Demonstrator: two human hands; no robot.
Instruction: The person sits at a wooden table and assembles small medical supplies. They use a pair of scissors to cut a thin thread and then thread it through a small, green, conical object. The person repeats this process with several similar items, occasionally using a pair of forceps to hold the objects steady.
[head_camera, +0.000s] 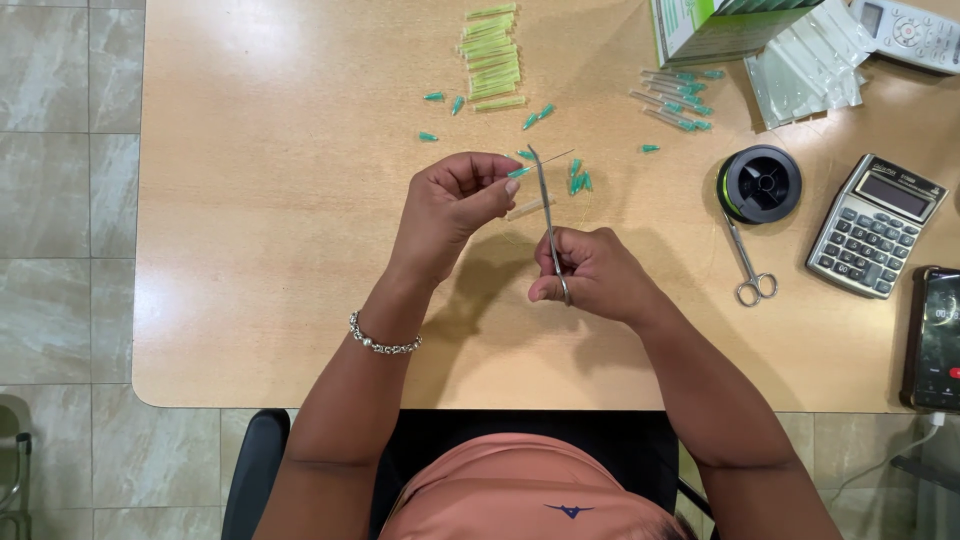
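Light wooden table (250, 250): left hand (450, 205) pinches a green-hubbed needle (519, 172) steady; right hand (595, 275) clamps slim steel forceps (547, 215) toward its tip, far of centre.

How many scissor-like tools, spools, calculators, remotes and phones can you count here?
Scissor-like tools: 2, one in the right hand, one lying on the table
Spools: 1
Calculators: 1
Remotes: 1
Phones: 1
Total: 6
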